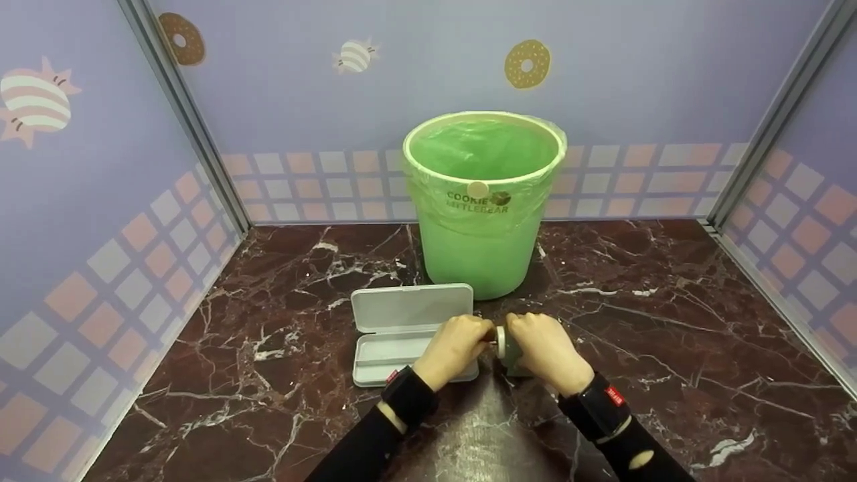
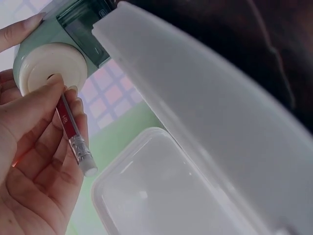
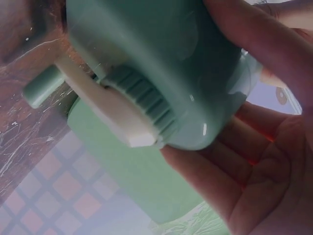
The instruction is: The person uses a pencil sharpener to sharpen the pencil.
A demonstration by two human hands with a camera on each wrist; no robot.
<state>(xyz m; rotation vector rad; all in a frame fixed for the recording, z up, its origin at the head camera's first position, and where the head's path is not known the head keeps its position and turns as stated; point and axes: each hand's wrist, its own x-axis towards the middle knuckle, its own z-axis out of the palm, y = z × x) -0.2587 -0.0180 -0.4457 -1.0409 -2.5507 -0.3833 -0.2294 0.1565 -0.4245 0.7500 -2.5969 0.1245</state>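
Note:
Between finger and thumb, my left hand point(image 2: 39, 132) pinches a red pencil point(image 2: 67, 117) with a white eraser end. The pencil's other end sits at the hole in the cream face of a green pencil sharpener point(image 2: 44, 49); its tip is hidden. My right hand point(image 3: 264, 147) grips the sharpener's body, and in the right wrist view its cream crank point(image 3: 102, 105) with a green knob shows. In the head view, the left hand point(image 1: 456, 348) and right hand point(image 1: 546, 351) meet just right of an opened white pencil case point(image 1: 412, 308).
A green trash bin point(image 1: 479, 248) with a clear liner stands behind the hands. The pencil case lies with its lid raised, partly behind the left hand. Dark red marbled tabletop point(image 1: 268, 402) spreads around, with patterned panels point(image 1: 301, 87) at the back and sides.

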